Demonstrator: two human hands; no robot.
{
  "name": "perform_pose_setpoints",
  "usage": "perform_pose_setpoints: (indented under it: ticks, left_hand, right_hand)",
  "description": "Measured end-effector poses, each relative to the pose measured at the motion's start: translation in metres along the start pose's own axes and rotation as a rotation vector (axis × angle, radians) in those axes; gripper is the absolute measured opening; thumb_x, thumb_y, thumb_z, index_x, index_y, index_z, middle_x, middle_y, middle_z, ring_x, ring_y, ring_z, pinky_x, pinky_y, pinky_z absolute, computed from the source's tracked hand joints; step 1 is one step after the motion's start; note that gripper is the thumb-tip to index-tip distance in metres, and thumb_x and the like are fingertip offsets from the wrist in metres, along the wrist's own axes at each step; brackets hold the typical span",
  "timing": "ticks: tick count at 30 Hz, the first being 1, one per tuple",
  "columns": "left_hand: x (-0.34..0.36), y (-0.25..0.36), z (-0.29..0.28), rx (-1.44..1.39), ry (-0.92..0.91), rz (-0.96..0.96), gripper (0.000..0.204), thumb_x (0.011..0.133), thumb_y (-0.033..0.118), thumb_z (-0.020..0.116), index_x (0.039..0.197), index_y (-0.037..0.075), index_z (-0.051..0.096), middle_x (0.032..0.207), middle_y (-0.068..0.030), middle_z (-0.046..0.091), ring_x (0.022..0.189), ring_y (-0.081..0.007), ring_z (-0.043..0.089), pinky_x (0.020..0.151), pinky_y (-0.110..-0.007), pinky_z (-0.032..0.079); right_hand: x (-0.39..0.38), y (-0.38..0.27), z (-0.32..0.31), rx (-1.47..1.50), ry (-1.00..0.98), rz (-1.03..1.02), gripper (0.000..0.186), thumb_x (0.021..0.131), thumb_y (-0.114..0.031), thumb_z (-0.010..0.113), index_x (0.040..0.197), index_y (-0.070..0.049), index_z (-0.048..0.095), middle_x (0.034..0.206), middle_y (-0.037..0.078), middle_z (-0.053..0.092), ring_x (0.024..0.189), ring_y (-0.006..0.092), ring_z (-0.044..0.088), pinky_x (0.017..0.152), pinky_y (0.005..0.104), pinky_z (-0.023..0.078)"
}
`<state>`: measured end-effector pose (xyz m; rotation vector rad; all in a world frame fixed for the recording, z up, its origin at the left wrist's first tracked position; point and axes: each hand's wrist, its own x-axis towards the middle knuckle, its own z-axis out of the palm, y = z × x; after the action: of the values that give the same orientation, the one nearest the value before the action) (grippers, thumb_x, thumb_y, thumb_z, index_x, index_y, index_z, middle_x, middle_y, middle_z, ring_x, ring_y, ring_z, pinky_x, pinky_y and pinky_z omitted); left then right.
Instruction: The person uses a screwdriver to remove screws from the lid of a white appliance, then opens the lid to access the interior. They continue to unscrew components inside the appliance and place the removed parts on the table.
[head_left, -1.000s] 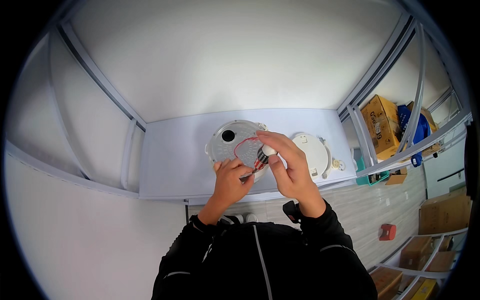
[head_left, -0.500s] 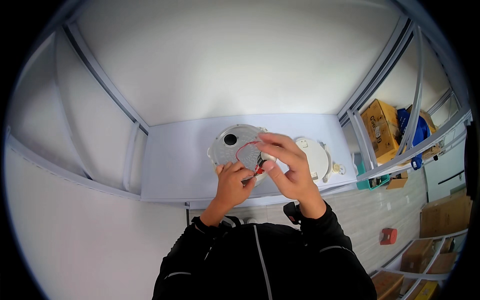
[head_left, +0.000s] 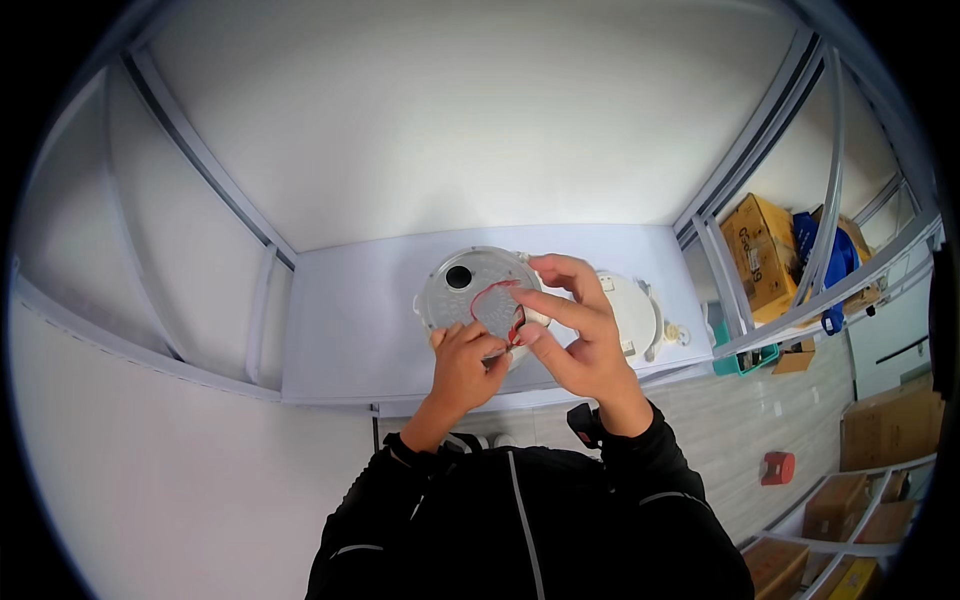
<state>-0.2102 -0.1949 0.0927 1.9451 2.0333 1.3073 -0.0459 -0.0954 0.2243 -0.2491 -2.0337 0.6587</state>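
A round, grey, shallow housing (head_left: 452, 302) lies on the table in front of me, with a black disc (head_left: 458, 277) on its far left part. A thin red wire (head_left: 475, 300) curves over it toward my hands. My left hand (head_left: 466, 366) is closed at the housing's near edge, its fingertips pinching the red wire's end. My right hand (head_left: 585, 335) reaches over the right side, thumb and fingers curled round a small white and dark part (head_left: 538, 317), partly hidden by the fingers.
Right of the housing lies a white round cover (head_left: 632, 315), with a coiled pale cord (head_left: 678, 335) beside it. A white wall backs the table (head_left: 350, 300), and metal posts stand at both sides. Off to the right are cardboard boxes (head_left: 757, 258), a teal crate (head_left: 745, 361) and a red stool (head_left: 778, 468).
My right fingers have shifted slightly round the small part, the forefinger lower and the others more spread. The left hand stays nearly still at the wire.
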Motion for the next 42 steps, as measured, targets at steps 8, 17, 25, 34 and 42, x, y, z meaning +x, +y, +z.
perform_pose_setpoints:
  ticks: [8, 17, 25, 34, 42]
  left_hand:
    - [0.0, -0.001, 0.0, -0.02, 0.02, 0.004, 0.01, 0.075, 0.017, 0.085, 0.082, 0.017, 0.078, 0.085, 0.003, 0.062, 0.084, -0.0228, 0.056, 0.086, -0.041, 0.034]
    - [0.0, 0.0, 0.0, -0.009, 0.026, 0.003, 0.01, 0.075, 0.018, 0.085, 0.081, 0.016, 0.077, 0.084, 0.003, 0.061, 0.084, -0.0229, 0.055, 0.086, -0.041, 0.033]
    - [0.001, -0.002, 0.0, -0.02, 0.027, 0.008, 0.01, 0.076, 0.018, 0.085, 0.082, 0.017, 0.077, 0.086, 0.0035, 0.063, 0.084, -0.0225, 0.056, 0.086, -0.041, 0.032]
    - [0.001, -0.003, 0.0, -0.024, 0.039, 0.032, 0.014, 0.076, 0.019, 0.086, 0.085, 0.016, 0.075, 0.084, 0.0022, 0.059, 0.082, -0.0231, 0.055, 0.083, -0.041, 0.032]
    - [0.002, 0.001, -0.002, 0.005, 0.02, -0.022, 0.01, 0.076, 0.02, 0.085, 0.081, 0.016, 0.077, 0.087, 0.0039, 0.065, 0.084, -0.0231, 0.057, 0.085, -0.042, 0.033]
  right_hand:
    - [-0.007, 0.001, 0.004, 0.195, 0.04, 0.207, 0.04, 0.09, -0.003, 0.078, 0.129, -0.001, 0.073, 0.126, 0.014, 0.068, 0.107, 0.0315, 0.07, 0.091, 0.0389, 0.057]
    - [-0.016, 0.007, -0.002, 0.074, -0.076, 0.163, 0.041, 0.099, -0.009, 0.071, 0.139, 0.001, 0.067, 0.129, 0.019, 0.072, 0.109, 0.0281, 0.07, 0.1, 0.0392, 0.054]
    - [-0.006, 0.009, 0.0, 0.082, -0.001, 0.046, 0.045, 0.091, -0.006, 0.079, 0.134, -0.001, 0.069, 0.126, 0.021, 0.072, 0.111, 0.0345, 0.072, 0.097, 0.0398, 0.056]
    - [-0.004, -0.001, -0.002, 0.262, -0.004, 0.178, 0.042, 0.091, -0.007, 0.079, 0.132, -0.002, 0.071, 0.122, 0.019, 0.072, 0.112, 0.0314, 0.07, 0.094, 0.0393, 0.056]
    - [-0.01, 0.001, 0.001, 0.032, -0.063, 0.124, 0.046, 0.09, 0.0, 0.077, 0.135, 0.002, 0.067, 0.131, 0.02, 0.068, 0.117, 0.0307, 0.068, 0.103, 0.0392, 0.053]
